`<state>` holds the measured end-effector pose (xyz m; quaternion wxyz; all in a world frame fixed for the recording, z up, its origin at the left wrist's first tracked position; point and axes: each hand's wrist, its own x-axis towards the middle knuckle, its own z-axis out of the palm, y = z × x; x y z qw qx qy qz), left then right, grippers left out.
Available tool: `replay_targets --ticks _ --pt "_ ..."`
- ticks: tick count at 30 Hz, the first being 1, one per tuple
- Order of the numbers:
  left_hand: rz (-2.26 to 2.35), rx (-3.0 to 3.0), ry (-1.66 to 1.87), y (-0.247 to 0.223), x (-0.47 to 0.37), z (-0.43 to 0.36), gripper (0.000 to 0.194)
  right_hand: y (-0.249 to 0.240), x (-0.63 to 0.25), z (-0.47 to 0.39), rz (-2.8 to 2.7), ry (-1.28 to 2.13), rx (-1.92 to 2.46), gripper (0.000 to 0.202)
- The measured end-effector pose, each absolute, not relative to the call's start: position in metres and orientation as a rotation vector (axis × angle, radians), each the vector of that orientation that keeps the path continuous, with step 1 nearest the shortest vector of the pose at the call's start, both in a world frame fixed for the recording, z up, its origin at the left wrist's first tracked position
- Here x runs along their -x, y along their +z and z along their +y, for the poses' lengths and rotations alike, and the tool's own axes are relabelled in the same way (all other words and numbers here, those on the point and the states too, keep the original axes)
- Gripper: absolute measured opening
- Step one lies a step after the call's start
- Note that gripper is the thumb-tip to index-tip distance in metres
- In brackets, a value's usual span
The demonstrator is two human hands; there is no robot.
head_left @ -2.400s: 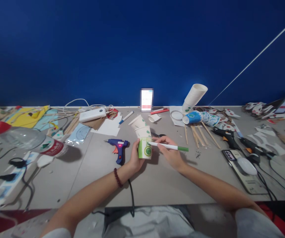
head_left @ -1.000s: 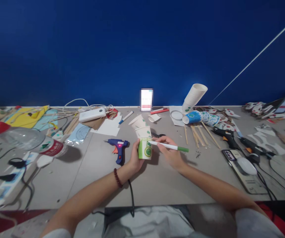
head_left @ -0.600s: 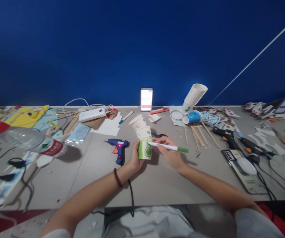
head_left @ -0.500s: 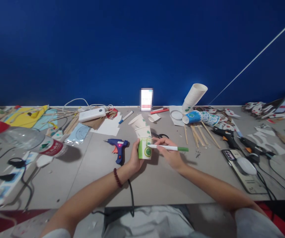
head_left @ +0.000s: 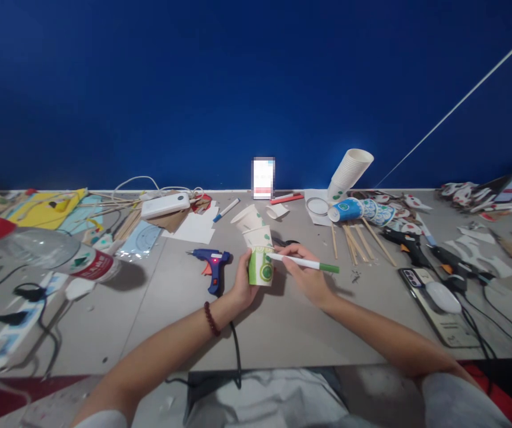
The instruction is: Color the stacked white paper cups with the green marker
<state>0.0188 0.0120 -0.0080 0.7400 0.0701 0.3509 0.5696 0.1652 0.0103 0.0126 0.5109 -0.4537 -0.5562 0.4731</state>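
Blue wall (head_left: 149,89) backs a grey table (head_left: 158,297). Central on it, a green-and-white paper cup (head_left: 262,273) sits between the hands: the left hand (head_left: 242,288) is closed round it from 8 o'clock, while from 3 o'clock the right hand (head_left: 307,277) pinches a white marker (head_left: 309,263), tip at the cup's upper right; contact I cannot tell. Two paler cups (head_left: 259,236) are just beyond, toward 12 o'clock. Farther out come a glue gun (head_left: 214,268) at 9, a lit phone (head_left: 264,177) at 12, a blue cup (head_left: 345,210) at 2 and a plastic bottle (head_left: 55,249) well off at 9.
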Motion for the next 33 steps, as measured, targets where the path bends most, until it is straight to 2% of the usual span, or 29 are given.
replay_targets --ticks 9,21,33 --pt "0.778 -0.160 1.235 -0.0066 -0.0185 0.0119 0.030 0.0110 -0.1635 0.0102 -1.291 1.142 1.103 0.018" --pt "0.773 -0.157 1.253 -0.0100 -0.0178 0.0110 0.033 0.0139 -0.1669 0.0095 -1.407 1.159 1.093 0.006" --pt "0.761 -0.167 1.233 -0.0085 -0.0182 0.0107 0.030 0.0134 -0.1656 0.0101 -1.367 1.120 1.110 0.008"
